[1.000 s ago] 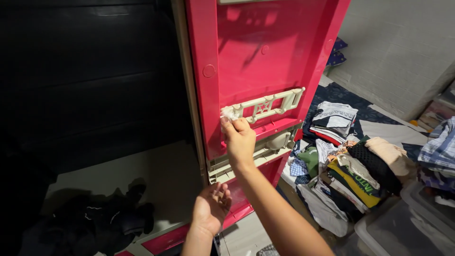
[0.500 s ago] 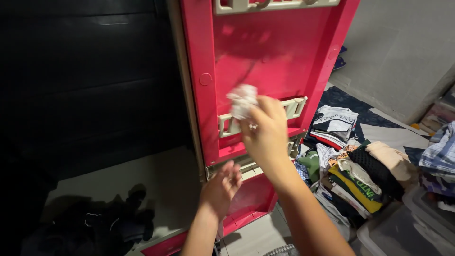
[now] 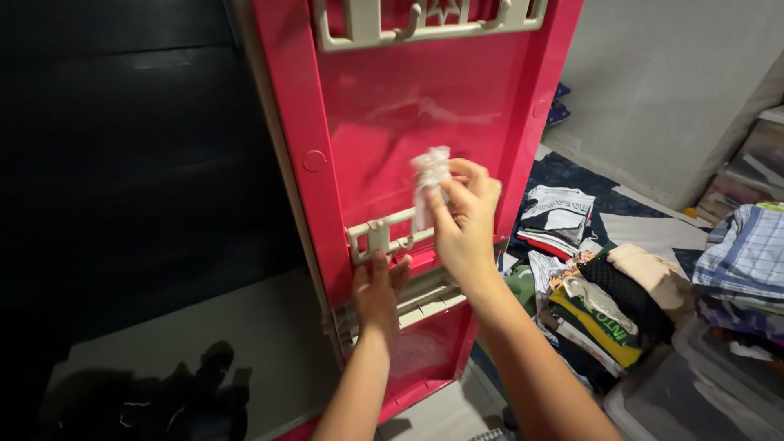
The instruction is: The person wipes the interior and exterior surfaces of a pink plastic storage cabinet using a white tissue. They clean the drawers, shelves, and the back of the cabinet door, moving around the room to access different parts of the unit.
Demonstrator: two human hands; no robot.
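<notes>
A pink plastic cupboard door [image 3: 392,122] stands open in front of me. My right hand [image 3: 464,224] pinches a crumpled white tissue [image 3: 428,175] against the door's inner face, above a cream plastic rail [image 3: 377,235]. My left hand [image 3: 377,286] rests flat on the door just under that rail, fingers pointing up and touching it. A second cream rack with hooks [image 3: 425,24] sits at the top of the door.
Stacks of folded clothes [image 3: 596,294] lie on the floor to the right, with a checked cloth [image 3: 747,253] and a clear plastic box [image 3: 702,384] beyond. The cupboard's dark inside [image 3: 122,163] holds a black garment [image 3: 155,400] on its shelf.
My right hand has lifted the tissue from the rail's left end up onto the door panel. My left hand has risen from below to touch the door under the rail.
</notes>
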